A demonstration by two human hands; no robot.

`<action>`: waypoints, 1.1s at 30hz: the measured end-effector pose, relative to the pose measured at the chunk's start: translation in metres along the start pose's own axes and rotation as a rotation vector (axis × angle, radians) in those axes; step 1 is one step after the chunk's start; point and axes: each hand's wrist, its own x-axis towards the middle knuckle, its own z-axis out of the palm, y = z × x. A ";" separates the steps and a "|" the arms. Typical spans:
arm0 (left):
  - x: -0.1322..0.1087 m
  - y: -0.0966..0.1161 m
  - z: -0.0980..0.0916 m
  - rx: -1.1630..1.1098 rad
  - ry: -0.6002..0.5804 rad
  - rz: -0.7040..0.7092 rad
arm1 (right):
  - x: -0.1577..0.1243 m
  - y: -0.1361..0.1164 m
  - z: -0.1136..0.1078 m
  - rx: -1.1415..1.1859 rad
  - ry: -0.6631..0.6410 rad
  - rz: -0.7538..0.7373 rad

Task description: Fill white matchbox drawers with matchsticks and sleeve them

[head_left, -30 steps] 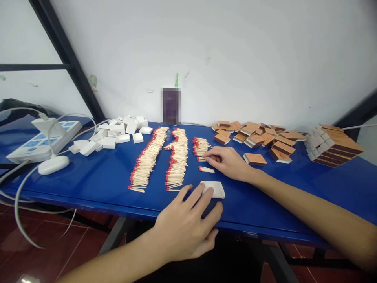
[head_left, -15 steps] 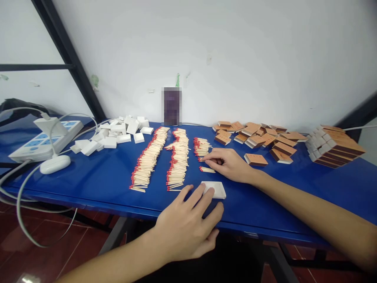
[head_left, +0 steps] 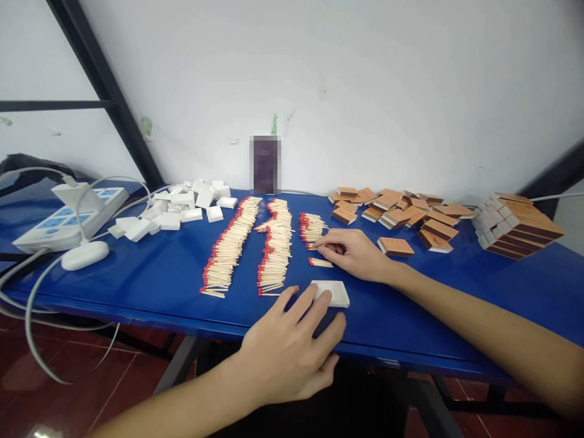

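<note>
Fingers apart, my left hand (head_left: 292, 344) reaches over the table's front edge, its fingertips at the left side of a white matchbox tray (head_left: 337, 293). My right hand (head_left: 353, 252) is closed in a pinch at the near end of a short row of matches (head_left: 312, 226), on a match (head_left: 314, 246) that its fingertips partly cover. Just below that hand lies a small bunch of matches (head_left: 320, 263). Two longer rows of red-headed matches stretch away to the left, one in the middle (head_left: 275, 249) and one farther left (head_left: 232, 249).
White trays (head_left: 182, 204) are heaped at the back left, beside a power strip (head_left: 68, 219) with cables. Orange matchbox sleeves (head_left: 401, 213) lie scattered at the back right, near a stacked block of matchboxes (head_left: 520, 225). A blurred dark rectangle (head_left: 266, 164) stands against the wall.
</note>
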 end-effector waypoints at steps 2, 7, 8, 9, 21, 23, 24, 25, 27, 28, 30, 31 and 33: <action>0.000 0.000 0.000 0.000 0.003 0.003 | 0.000 0.000 0.000 -0.006 0.002 0.005; 0.000 0.000 0.001 0.001 0.002 -0.001 | -0.001 -0.001 0.000 -0.006 0.013 0.020; 0.000 0.000 0.001 0.002 0.004 -0.002 | -0.001 -0.001 0.000 -0.004 0.016 0.023; 0.000 0.000 0.001 0.002 0.006 -0.002 | -0.001 -0.001 -0.001 -0.002 0.017 0.023; 0.001 0.001 -0.001 -0.005 0.006 -0.002 | 0.000 -0.003 -0.001 -0.009 0.025 0.003; 0.001 0.001 -0.001 -0.006 0.005 -0.001 | 0.000 -0.002 0.000 -0.019 0.040 0.015; 0.001 0.001 -0.001 -0.005 0.002 -0.002 | 0.000 -0.001 0.000 -0.024 0.042 0.018; 0.001 0.000 -0.001 -0.004 0.002 -0.003 | 0.000 -0.001 0.000 -0.029 0.040 0.018; 0.001 0.000 -0.001 -0.004 0.000 -0.002 | 0.001 -0.001 0.000 -0.035 0.030 0.016; 0.001 0.000 -0.001 -0.004 -0.001 -0.002 | 0.001 -0.001 0.000 -0.037 0.025 0.015; 0.001 0.000 -0.001 -0.005 0.001 -0.002 | 0.001 -0.001 0.000 -0.039 0.017 0.015; 0.001 0.000 -0.001 -0.005 0.001 -0.002 | 0.001 -0.001 0.000 -0.040 0.015 0.014; 0.001 0.000 -0.001 -0.003 0.006 -0.001 | 0.001 -0.001 -0.001 -0.040 0.012 0.011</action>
